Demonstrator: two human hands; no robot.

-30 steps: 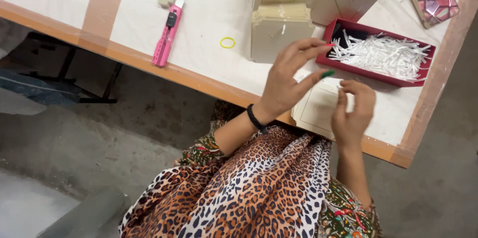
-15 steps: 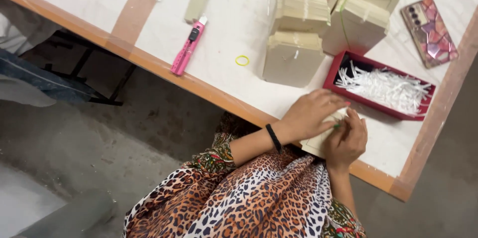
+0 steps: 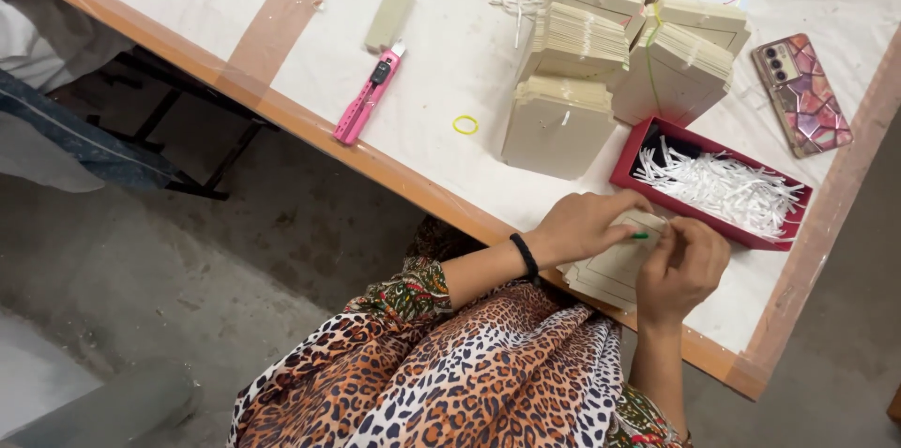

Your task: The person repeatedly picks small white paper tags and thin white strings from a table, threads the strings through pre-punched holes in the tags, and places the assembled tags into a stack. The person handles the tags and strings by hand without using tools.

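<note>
A stack of beige cards (image 3: 612,272) lies at the near table edge. My left hand (image 3: 584,223), with a black band on its wrist, rests on the stack, its fingertips pinched at the top card. My right hand (image 3: 685,265) is curled over the stack's right side, and its fingers meet the left hand's. A small green spot (image 3: 640,235) shows between the fingertips; I cannot tell what it is. Just beyond the hands stands a red box (image 3: 648,143) full of white strips (image 3: 723,187).
More beige card stacks (image 3: 558,124) (image 3: 676,68) stand behind the box, with loose cards at the back. A pink utility knife (image 3: 366,96), a beige block (image 3: 389,16) and a yellow rubber band (image 3: 465,124) lie to the left. A patterned phone (image 3: 801,93) lies on the right.
My left hand has come back from the red box to the card stack and now meets my right hand. The view has shifted, so more of the table shows.
</note>
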